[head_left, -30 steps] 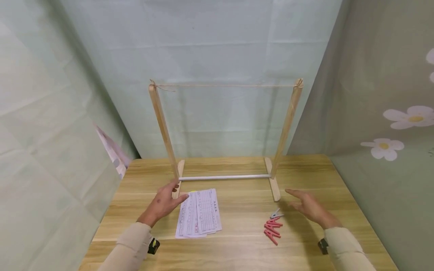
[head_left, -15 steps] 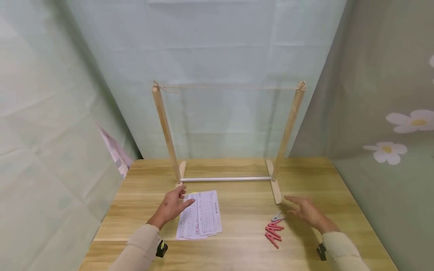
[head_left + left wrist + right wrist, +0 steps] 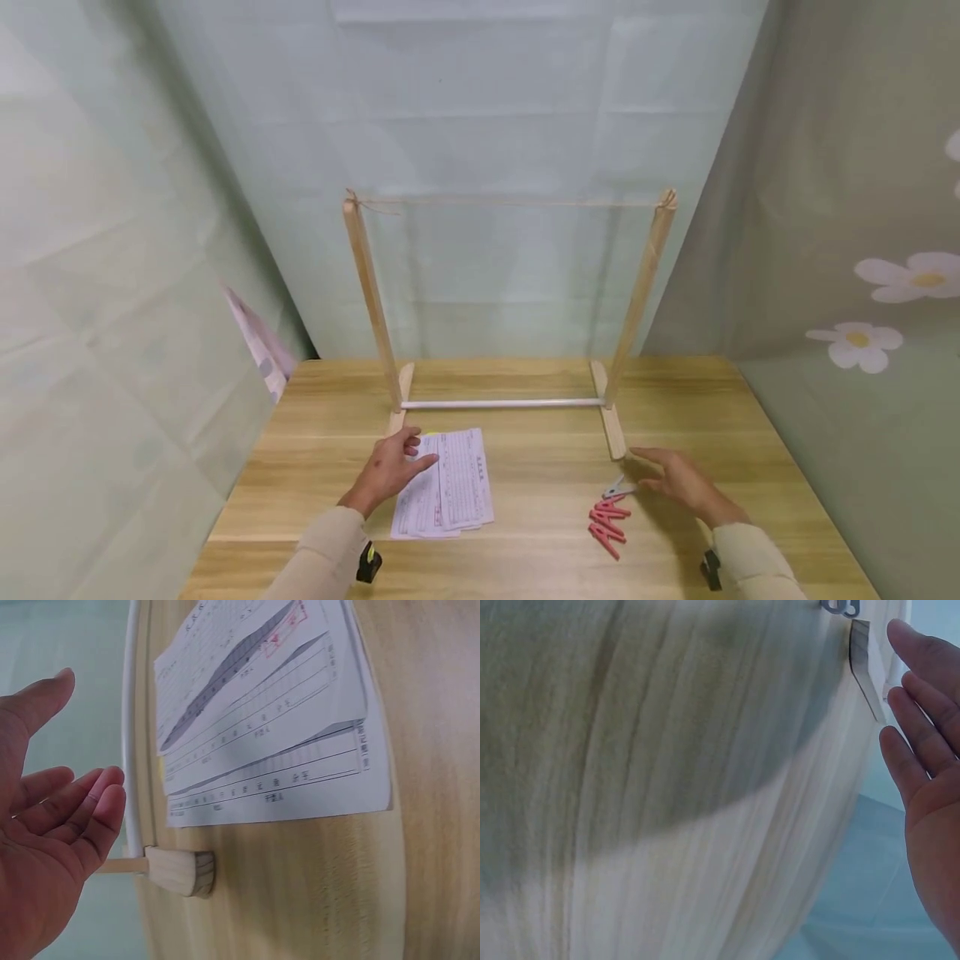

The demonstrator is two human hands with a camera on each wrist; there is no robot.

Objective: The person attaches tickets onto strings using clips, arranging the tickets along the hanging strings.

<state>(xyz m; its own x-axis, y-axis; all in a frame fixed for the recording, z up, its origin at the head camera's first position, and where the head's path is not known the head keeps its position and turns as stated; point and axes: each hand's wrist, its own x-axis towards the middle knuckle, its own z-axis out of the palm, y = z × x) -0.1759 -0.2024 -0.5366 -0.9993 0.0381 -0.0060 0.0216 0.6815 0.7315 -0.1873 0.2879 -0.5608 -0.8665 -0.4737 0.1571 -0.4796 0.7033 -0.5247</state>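
Head view: papers [image 3: 465, 487] lie overlapped on the table [image 3: 540, 471], in front of the stand [image 3: 372, 300]. Left hand [image 3: 384, 472] at their left edge, thumb and fingers apart, holding nothing. Right of the papers I see red pegs [image 3: 607, 517] and one pale blue peg [image 3: 612, 493]; right hand [image 3: 682, 479] near the blue one, fingertips just beside the stand's right foot, contact I can't tell. Left wrist view: thumb spread wide, fingers loosely bent, papers apart from them; red stamp [image 3: 285, 634] on one sheet. Right wrist view: fingers nearly straight, nothing gripped.
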